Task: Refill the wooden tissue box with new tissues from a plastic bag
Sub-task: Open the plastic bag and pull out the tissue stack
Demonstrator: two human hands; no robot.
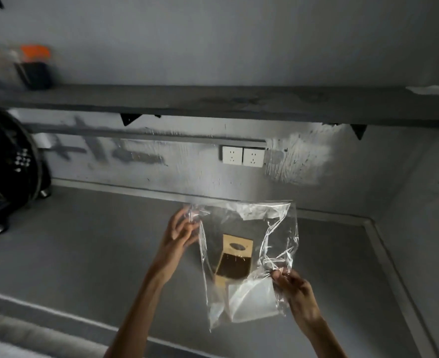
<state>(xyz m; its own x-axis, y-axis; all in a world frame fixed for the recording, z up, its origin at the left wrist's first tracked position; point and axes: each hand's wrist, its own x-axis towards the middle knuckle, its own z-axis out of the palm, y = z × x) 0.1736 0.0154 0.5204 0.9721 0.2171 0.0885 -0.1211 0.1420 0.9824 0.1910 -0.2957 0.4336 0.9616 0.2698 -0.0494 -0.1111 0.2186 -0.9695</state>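
I hold a clear plastic bag (249, 223) up above the grey counter. My left hand (178, 233) pinches its upper left corner. My right hand (294, 288) pinches the crumpled right edge lower down. A white stack of tissues (252, 298) shows at the bottom of the bag. Through the plastic I see the wooden tissue box (235, 264) standing on the counter with its dark inside showing. Its lid (237, 245), with an oval slot, stands up at the far side.
The grey counter (84, 241) runs to a wall with two white sockets (243, 156) and a shelf (213, 102) above. A black round appliance (9, 171) stands at the left. A dark container with an orange top (35, 68) sits on the shelf. A raised rim (383, 244) bounds the counter's right side.
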